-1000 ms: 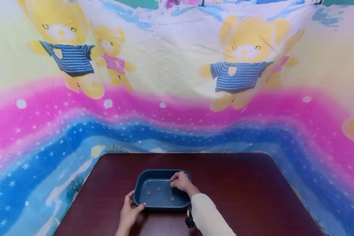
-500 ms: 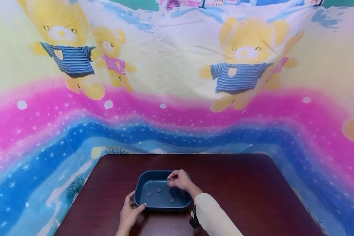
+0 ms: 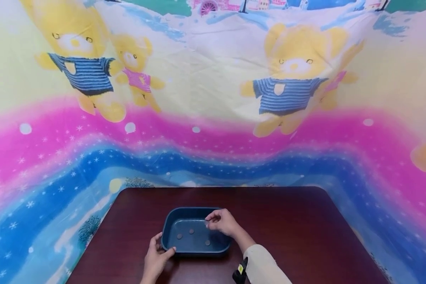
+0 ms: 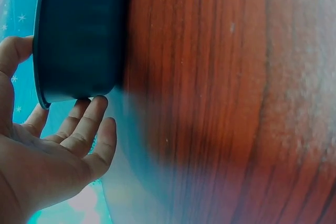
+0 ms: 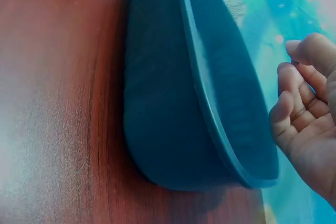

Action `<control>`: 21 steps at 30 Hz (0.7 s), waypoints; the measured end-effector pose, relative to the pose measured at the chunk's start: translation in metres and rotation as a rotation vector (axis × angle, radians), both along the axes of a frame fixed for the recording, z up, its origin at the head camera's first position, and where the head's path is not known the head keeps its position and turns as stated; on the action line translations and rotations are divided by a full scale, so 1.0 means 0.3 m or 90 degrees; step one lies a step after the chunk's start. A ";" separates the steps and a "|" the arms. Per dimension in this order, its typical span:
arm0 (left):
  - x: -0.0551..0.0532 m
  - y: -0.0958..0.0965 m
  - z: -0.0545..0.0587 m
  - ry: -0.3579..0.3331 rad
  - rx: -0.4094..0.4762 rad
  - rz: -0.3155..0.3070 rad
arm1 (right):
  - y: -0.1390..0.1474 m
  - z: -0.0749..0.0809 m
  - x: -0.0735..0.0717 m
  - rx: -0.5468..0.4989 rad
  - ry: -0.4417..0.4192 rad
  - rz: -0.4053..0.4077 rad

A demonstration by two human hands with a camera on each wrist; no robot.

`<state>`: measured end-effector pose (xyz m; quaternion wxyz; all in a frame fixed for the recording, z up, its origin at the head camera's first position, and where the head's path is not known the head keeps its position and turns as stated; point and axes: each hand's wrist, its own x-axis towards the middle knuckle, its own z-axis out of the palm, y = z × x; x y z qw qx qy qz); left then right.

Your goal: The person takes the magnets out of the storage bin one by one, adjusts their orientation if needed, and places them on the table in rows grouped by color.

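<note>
Only the head view shows the three coin-like discs (image 3: 191, 231) lying inside the dark blue tub (image 3: 195, 251), which sits mouth-up on the counter (image 3: 287, 228), long axis left to right. The left hand (image 3: 155, 258) grips its near-left corner; right-wrist cam catches the tiny dark bit (image 5: 294, 63) the right hand (image 3: 221, 221) has pinched over it.

One surface (image 3: 298, 236) is carrying one tray (image 3: 195, 240) holding three discs (image 3: 191, 231); one left hand (image 3: 154, 258) is showing, one right hand (image 3: 223, 222) is pinching one small piece (image 5: 294, 62), one cloth (image 3: 213, 94) is hanging behind.
</note>
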<state>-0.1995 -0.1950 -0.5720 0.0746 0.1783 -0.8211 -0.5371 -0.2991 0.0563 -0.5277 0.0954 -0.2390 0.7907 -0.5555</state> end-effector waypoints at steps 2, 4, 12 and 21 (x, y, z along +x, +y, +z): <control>0.003 -0.002 0.002 -0.003 0.001 0.000 | 0.014 -0.001 0.009 0.011 0.011 0.001; 0.005 -0.004 0.003 -0.001 0.002 -0.004 | 0.028 -0.003 0.017 0.017 0.027 0.000; 0.005 -0.007 0.002 0.031 -0.039 -0.036 | 0.116 -0.026 0.048 -0.026 0.036 -0.032; 0.002 -0.010 0.005 0.005 -0.026 -0.045 | 0.204 0.053 0.118 -0.075 0.024 -0.104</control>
